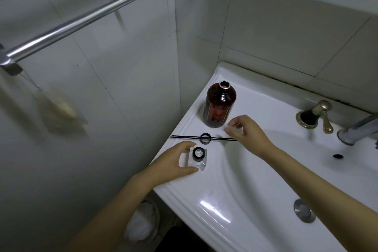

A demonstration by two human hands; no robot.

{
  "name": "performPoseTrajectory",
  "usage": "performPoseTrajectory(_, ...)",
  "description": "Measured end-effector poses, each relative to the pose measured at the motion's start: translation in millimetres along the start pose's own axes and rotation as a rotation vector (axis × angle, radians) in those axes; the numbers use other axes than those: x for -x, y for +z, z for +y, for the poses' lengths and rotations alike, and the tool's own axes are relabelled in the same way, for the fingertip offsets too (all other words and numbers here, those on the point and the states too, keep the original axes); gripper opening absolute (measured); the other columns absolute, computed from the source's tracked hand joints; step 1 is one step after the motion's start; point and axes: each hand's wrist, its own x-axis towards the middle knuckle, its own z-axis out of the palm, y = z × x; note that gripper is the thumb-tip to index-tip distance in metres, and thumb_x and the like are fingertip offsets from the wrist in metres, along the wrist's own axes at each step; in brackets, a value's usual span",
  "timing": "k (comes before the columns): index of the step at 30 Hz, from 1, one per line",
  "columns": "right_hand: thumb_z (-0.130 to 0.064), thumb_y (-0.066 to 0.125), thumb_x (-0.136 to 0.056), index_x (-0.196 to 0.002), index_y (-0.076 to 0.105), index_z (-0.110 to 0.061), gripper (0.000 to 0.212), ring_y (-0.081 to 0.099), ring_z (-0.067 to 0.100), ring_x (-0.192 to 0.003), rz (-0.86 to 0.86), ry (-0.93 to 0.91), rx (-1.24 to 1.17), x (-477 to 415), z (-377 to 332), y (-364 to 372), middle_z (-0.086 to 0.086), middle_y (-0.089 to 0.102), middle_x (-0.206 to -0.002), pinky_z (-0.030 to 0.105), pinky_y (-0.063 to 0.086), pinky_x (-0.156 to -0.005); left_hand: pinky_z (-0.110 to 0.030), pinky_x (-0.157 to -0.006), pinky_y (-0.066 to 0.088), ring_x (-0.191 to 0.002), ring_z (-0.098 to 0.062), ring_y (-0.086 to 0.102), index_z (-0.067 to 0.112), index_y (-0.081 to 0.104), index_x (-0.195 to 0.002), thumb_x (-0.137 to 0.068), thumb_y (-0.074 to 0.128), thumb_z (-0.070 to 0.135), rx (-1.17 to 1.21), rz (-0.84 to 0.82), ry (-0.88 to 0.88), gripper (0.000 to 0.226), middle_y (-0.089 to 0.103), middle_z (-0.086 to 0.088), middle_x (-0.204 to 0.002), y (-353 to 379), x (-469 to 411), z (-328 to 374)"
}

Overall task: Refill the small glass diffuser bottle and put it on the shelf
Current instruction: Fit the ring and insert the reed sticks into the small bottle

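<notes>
While my left hand (176, 159) curls around the small glass diffuser bottle (197, 158), steadying it on the sink ledge (206, 196) at lower centre of the frame, my right hand (248, 130) hovers just above, fingers loosely spread and holding nothing I can make out. Behind it stands the brown refill bottle (219, 105), uncapped, near the wall. Black reed sticks (202, 138) lie across the ledge with a black ring cap (205, 138) resting on them. I judge the risks to be spilling while pouring into such a narrow neck, and knocking the sticks off the ledge's left edge, which they overhang.
</notes>
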Motion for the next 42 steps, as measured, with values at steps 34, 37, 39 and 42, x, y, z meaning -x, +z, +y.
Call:
performPoseTrajectory(34, -0.025, 0.055, -0.089, -0.072, 0.058, -0.029, 0.018, 0.054, 0.012, -0.073, -0.299, 0.016, 0.227, 5, -15, -10, -0.017, 0.057, -0.065, 0.031, 0.043, -0.072, 0.005, -0.082, 0.031, -0.103, 0.003, 0.049, 0.018, 0.055, -0.116, -0.084, 0.063, 0.021, -0.054, 0.258, 0.185, 0.034, 0.052, 0.012, -0.110, -38, 12, 35)
performPoseTrajectory(37, -0.028, 0.058, -0.088, -0.079, 0.063, -0.022, 0.012, 0.055, 0.012, -0.072, -0.293, -0.026, 0.179, 12, -24, -19, -0.016, 0.059, -0.065, 0.033, 0.046, -0.075, 0.004, -0.083, 0.030, -0.099, 0.005, 0.047, 0.020, 0.057, -0.116, -0.085, 0.061, 0.023, -0.129, 0.289, 0.243, 0.031, 0.049, 0.018, -0.103, -46, 5, 50)
performPoseTrajectory(39, -0.029, 0.060, -0.087, -0.081, 0.066, -0.019, 0.013, 0.057, 0.014, -0.073, -0.299, -0.059, 0.127, 15, -30, -25, -0.014, 0.061, -0.066, 0.034, 0.047, -0.076, 0.001, -0.085, 0.030, -0.101, 0.003, 0.046, 0.020, 0.058, -0.117, -0.086, 0.060, 0.024, -0.183, 0.284, 0.264, 0.031, 0.050, 0.013, -0.109, -50, -2, 57)
performPoseTrajectory(42, -0.030, 0.060, -0.087, -0.084, 0.067, -0.019, 0.013, 0.056, 0.013, -0.070, -0.297, -0.107, 0.110, 22, -39, -34, -0.014, 0.061, -0.066, 0.033, 0.046, -0.073, -0.022, -0.098, 0.038, -0.111, -0.011, 0.049, 0.020, 0.062, -0.114, -0.085, 0.061, 0.029, -0.280, 0.198, 0.243, 0.030, 0.053, 0.004, -0.120, -52, -10, 65)
